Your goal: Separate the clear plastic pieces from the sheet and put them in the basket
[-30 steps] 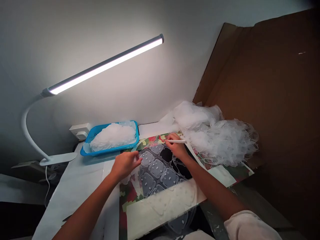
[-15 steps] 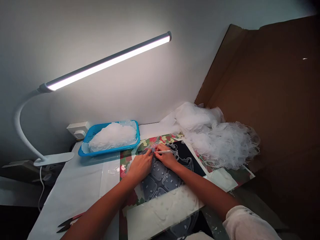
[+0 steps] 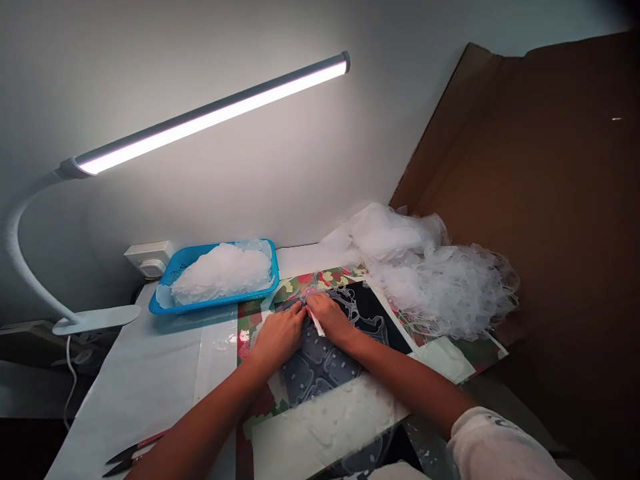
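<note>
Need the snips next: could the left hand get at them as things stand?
Probably yes: the snips lie on the white sheet beside the left forearm, nothing between them. The left hand would have to lift away first.

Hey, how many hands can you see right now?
2: the left hand and the right hand, side by side over the printed sheet, the right holding a white stick. None seem hidden.

both forearms angle in from the lower corners, the left forearm (image 3: 200,427) and right forearm (image 3: 405,383) meeting at the centre. the left hand (image 3: 277,338) and right hand (image 3: 330,320) sit palms down, just beside each other, with the fingers (image 3: 298,309) curled downward and wrists low.
</note>
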A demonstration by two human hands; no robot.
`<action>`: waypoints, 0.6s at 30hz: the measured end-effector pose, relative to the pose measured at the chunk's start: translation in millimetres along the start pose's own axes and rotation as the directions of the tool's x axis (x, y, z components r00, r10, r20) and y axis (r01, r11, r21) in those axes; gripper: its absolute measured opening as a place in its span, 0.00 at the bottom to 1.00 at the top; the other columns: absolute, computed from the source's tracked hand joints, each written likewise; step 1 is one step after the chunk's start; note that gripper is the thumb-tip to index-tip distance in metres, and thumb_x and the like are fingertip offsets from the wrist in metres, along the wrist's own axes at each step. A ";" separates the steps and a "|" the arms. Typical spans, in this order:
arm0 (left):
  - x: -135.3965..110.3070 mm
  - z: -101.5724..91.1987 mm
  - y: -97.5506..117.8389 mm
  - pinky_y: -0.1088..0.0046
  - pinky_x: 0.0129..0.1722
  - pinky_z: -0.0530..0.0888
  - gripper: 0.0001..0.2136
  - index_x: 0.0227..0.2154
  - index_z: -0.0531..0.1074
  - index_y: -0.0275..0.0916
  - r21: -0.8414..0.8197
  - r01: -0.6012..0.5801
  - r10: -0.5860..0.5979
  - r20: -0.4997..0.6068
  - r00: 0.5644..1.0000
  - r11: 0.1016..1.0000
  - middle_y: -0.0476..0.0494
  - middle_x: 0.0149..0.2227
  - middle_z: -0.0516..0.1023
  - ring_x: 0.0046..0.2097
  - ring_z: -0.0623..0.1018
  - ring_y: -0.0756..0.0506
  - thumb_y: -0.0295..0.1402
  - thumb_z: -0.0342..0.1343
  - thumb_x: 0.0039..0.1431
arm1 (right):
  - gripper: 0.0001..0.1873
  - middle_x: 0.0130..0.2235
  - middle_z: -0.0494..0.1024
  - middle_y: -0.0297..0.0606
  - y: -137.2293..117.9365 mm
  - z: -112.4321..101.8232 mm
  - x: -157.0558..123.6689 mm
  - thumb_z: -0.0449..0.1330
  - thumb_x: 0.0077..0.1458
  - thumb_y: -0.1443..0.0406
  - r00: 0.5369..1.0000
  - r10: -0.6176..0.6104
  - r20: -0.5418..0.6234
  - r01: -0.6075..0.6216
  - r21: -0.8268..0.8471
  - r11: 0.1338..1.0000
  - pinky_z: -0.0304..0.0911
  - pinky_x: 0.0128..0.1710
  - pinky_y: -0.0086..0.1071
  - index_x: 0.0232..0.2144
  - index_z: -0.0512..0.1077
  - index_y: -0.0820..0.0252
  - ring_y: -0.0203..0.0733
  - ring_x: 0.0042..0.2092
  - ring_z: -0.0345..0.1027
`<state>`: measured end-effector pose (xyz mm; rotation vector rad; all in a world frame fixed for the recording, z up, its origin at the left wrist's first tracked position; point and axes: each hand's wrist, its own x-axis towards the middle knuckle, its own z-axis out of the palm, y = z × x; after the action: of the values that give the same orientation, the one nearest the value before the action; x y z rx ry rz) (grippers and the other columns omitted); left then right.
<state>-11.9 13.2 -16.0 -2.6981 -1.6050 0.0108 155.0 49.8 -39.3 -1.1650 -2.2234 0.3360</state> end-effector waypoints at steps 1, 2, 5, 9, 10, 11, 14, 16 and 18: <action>-0.5 0.6 0.4 0.65 0.34 0.75 0.21 0.55 0.69 0.37 -0.014 0.007 -0.007 0.000 1.000 1.000 0.34 0.57 0.71 0.41 0.81 0.40 0.24 0.43 0.61 | 0.08 0.34 0.75 0.41 5.5 -4.9 -0.5 0.52 0.59 0.71 0.999 0.025 -0.034 -0.024 0.013 1.000 0.61 0.40 0.35 0.29 0.67 0.58 0.45 0.38 0.66; -0.7 1.0 0.4 0.65 0.35 0.75 0.22 0.57 0.68 0.38 -0.036 0.018 -0.018 0.005 1.000 0.999 0.35 0.59 0.70 0.43 0.80 0.40 0.24 0.44 0.60 | 0.08 0.34 0.76 0.41 13.0 -12.1 -1.7 0.51 0.60 0.70 0.992 0.082 -0.094 -0.078 0.046 0.996 0.61 0.39 0.35 0.30 0.68 0.58 0.44 0.37 0.67; 1.6 -2.3 -4.2 0.64 0.40 0.75 0.26 0.57 0.69 0.41 -0.187 0.095 -0.085 0.060 0.995 0.978 0.37 0.62 0.67 0.48 0.79 0.38 0.22 0.46 0.56 | 0.08 0.32 0.77 0.38 39.2 -41.3 -9.1 0.52 0.60 0.64 0.880 0.347 -0.325 -0.294 0.202 0.934 0.60 0.36 0.33 0.30 0.68 0.58 0.42 0.33 0.68; 17.4 -20.3 -21.6 0.65 0.42 0.72 0.21 0.49 0.77 0.42 -0.395 0.201 -0.147 0.163 0.976 0.896 0.39 0.53 0.77 0.48 0.78 0.36 0.24 0.51 0.53 | 0.12 0.30 0.78 0.37 42.1 -64.3 -19.6 0.56 0.57 0.58 0.799 0.478 -0.366 -0.315 0.422 0.850 0.62 0.35 0.32 0.25 0.65 0.57 0.42 0.33 0.70; 23.2 -25.3 -26.4 0.68 0.41 0.72 0.19 0.48 0.78 0.42 -0.432 0.197 -0.137 0.166 0.977 0.880 0.40 0.50 0.79 0.46 0.79 0.38 0.27 0.51 0.55 | 0.13 0.32 0.79 0.37 33.8 -64.5 -21.4 0.56 0.57 0.58 0.823 0.462 -0.332 -0.293 0.448 0.845 0.62 0.36 0.32 0.24 0.65 0.57 0.42 0.34 0.70; 28.9 -29.4 -30.6 0.71 0.38 0.71 0.16 0.46 0.78 0.42 -0.495 0.189 -0.120 0.168 0.978 0.848 0.41 0.46 0.81 0.43 0.79 0.40 0.31 0.51 0.58 | 0.13 0.35 0.80 0.37 22.9 -63.1 -22.9 0.56 0.58 0.58 0.851 0.434 -0.295 -0.275 0.453 0.848 0.62 0.36 0.31 0.24 0.65 0.57 0.42 0.35 0.71; 42.3 -33.0 -38.0 0.75 0.25 0.65 0.25 0.41 0.79 0.34 -0.771 0.248 -0.084 0.246 0.966 0.587 0.42 0.29 0.79 0.27 0.73 0.47 0.50 0.46 0.61 | 0.11 0.41 0.81 0.37 -11.4 -55.5 -26.4 0.55 0.59 0.60 0.934 0.320 -0.157 -0.227 0.431 0.873 0.62 0.37 0.30 0.26 0.68 0.57 0.39 0.35 0.72; 46.0 -29.0 -38.6 0.75 0.21 0.59 0.33 0.34 0.79 0.30 -0.844 0.311 -0.071 0.312 0.947 0.436 0.45 0.21 0.72 0.21 0.66 0.50 0.59 0.47 0.55 | 0.10 0.41 0.81 0.36 -23.7 -52.0 -26.4 0.56 0.59 0.61 0.976 0.219 -0.014 -0.187 0.473 0.861 0.62 0.38 0.30 0.27 0.69 0.57 0.38 0.36 0.72; 45.4 -23.9 -37.1 0.75 0.21 0.58 0.31 0.31 0.78 0.30 -0.839 0.325 -0.075 0.326 0.943 0.437 0.47 0.19 0.68 0.20 0.63 0.51 0.60 0.52 0.50 | 0.10 0.42 0.80 0.36 -22.3 -50.8 -21.7 0.58 0.57 0.61 0.981 0.178 0.082 -0.192 0.572 0.797 0.63 0.40 0.31 0.25 0.68 0.58 0.39 0.39 0.72</action>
<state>-22.7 70.9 7.9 -3.2121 -2.5939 -0.7681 181.0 16.6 2.9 -1.0280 -1.8170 1.0357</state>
